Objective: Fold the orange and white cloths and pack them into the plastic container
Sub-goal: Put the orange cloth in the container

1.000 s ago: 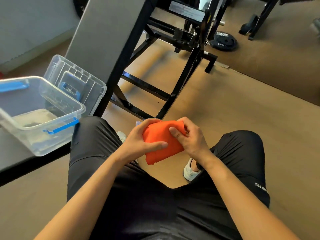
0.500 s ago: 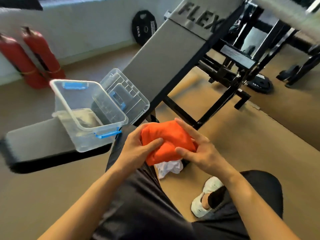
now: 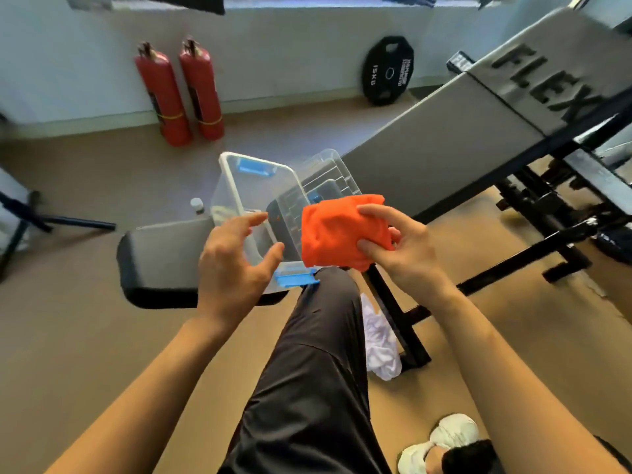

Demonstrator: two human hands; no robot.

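Right hand (image 3: 407,254) has its grip around the folded orange cloth (image 3: 338,234), at the open plastic container's (image 3: 227,186) right rim. Left hand (image 3: 232,265), grip wide and empty, hovers by its near wall. The container sits at the worktop's (image 3: 164,254) front edge. The white cloth (image 3: 379,343) lies crumpled on the floor.

A gym corner is shown, evenly lit.
Two red fire extinguishers (image 3: 179,92) are stood against the pale wall (image 3: 78,63) at upper left, and a black weight plate (image 3: 389,70) marked 15 KG is leaned against it at upper centre. A tan floor (image 3: 78,336) is spread throughout. At right, a grey padded bench (image 3: 444,138) lettered FLEX is carried on a black steel frame (image 3: 533,265).
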